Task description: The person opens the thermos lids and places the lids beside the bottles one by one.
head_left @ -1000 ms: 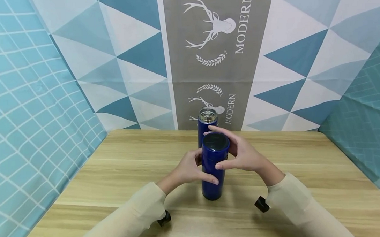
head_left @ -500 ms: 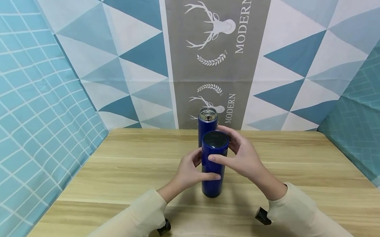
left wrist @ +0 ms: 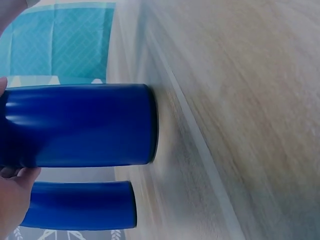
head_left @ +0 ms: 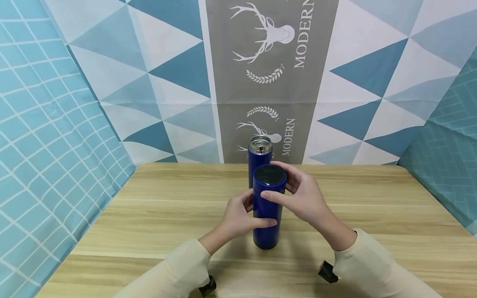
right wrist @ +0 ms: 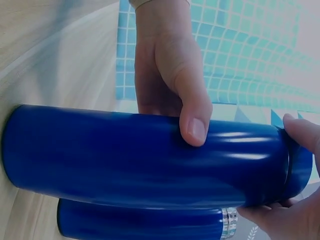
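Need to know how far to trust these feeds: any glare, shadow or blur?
Head: soft shadows on the table either side of the capped bottle; left wrist: pale sheen on the capped bottle, table grain looks soft; right wrist: bright streaks on it near the lid, tiled backdrop washed out toward upper right.

The capped thermos flask [head_left: 266, 210] stands on the table [head_left: 158, 222], the left hand [head_left: 237, 214] at its left, the right hand [head_left: 305, 196] higher at its right. Behind it stands the open thermos flask [head_left: 258, 159].
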`<state>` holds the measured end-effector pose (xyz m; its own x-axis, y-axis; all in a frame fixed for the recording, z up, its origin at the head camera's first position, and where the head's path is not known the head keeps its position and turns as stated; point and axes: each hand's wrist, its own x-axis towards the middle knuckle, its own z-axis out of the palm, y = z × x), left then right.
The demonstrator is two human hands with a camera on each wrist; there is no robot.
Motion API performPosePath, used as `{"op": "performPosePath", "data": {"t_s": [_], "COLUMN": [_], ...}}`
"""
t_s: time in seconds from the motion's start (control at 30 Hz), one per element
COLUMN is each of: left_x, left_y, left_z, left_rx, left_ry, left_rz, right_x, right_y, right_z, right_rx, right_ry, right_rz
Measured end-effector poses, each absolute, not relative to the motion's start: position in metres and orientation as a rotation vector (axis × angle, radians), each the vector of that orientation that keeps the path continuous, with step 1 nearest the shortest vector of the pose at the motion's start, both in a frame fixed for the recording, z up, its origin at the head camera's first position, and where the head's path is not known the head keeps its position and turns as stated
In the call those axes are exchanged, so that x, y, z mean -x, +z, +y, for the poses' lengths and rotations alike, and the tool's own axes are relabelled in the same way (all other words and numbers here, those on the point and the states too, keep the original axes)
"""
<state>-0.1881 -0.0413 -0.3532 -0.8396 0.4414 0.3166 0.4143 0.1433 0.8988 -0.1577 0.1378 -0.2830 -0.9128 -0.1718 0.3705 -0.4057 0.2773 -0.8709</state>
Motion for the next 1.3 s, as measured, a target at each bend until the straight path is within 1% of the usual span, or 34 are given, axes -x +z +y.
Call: {"op": "performPosePath", "data": {"t_s": [0.43,0.97,1.3], "left_x": [0.192,0.197,0.198], "left_y": [-0.351,-0.347,-0.347], "left_z": [-0.046,-0.048,-0.049], "left_rx": [-0.92,-0.933,-0.932], "left_ry": [1.791,1.707,1.681], "left_rz": [2.34,2.316,2.333], "right_x": [0.164,0.178,0.186], "right_y": [-0.286,-0.287,-0.284], "right_z": [0.145,0.156,0.163], "right_rx": [-0.699,-0.836,-1.019], "right_ry": [1.673,1.712,1.749], "right_rz": [-2.306,-2.346,-2.347]}}
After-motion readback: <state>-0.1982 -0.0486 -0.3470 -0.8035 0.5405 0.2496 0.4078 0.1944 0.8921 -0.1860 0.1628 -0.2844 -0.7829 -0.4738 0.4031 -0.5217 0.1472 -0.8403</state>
